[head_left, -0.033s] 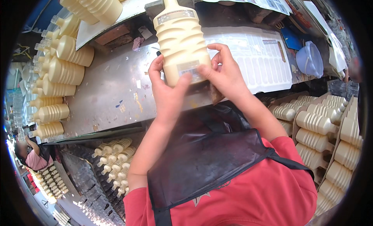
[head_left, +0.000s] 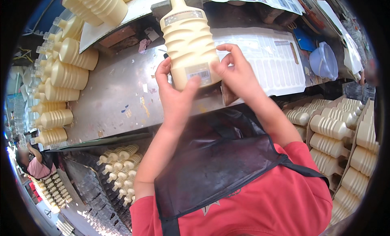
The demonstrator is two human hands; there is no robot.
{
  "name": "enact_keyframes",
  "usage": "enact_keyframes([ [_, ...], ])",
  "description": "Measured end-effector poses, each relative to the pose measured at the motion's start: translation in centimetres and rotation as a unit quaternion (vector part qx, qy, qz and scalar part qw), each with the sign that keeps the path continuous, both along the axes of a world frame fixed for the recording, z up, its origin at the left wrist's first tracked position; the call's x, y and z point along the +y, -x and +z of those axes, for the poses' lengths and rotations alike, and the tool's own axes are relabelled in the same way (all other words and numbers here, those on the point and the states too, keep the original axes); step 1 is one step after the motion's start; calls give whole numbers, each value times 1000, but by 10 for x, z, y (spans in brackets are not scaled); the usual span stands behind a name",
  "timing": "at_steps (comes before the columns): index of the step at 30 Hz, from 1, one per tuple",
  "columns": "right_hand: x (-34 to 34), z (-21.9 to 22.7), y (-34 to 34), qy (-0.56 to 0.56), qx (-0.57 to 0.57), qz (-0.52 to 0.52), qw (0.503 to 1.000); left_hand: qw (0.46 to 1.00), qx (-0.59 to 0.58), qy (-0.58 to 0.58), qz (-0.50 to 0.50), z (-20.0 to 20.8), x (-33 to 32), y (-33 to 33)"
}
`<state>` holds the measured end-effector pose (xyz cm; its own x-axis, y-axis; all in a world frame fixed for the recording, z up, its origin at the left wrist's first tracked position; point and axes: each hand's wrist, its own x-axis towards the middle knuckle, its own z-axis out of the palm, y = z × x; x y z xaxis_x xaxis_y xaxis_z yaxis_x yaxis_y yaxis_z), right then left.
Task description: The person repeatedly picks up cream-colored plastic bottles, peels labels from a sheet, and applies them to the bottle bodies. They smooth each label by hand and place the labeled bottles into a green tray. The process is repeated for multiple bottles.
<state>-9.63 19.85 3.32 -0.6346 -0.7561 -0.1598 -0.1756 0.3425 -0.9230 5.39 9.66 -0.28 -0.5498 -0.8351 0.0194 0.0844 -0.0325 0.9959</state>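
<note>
A cream-coloured ribbed plastic bottle lies in front of me on the bench, its neck pointing away. Near its base sits a small see-through label with a barcode, and a printed band crosses its shoulder. My left hand grips the lower left side, fingers at the edge and thumb over the label's lower part. On the opposite side my right hand is closed at the bottle's lower right edge, thumb beside the label and forefinger bent. A white label sheet lies to the right of the bottle.
Many similar bottles are stacked along the bench's left end. A pale blue bucket stands at the right. Cartons of bottles are at my right side, more bottles below left. Another person is at the far left.
My right thumb has shifted slightly rightward off the label, so more of the barcode shows. My left hand and the bottle have stayed in place.
</note>
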Motion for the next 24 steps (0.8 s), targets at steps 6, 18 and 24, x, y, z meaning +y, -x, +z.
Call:
enact_keyframes([
  [6, -11, 32, 13, 146, 84, 59, 984, 1000, -13, 12, 9, 0, 0, 1],
  [18, 21, 19, -31, 238, 474, 173, 830, 994, 94, -60, -15, -14, -5, -3],
  [24, -7, 20, -44, 166, 236, 9, 957, 984, -86, 134, 74, -12, -4, 5],
])
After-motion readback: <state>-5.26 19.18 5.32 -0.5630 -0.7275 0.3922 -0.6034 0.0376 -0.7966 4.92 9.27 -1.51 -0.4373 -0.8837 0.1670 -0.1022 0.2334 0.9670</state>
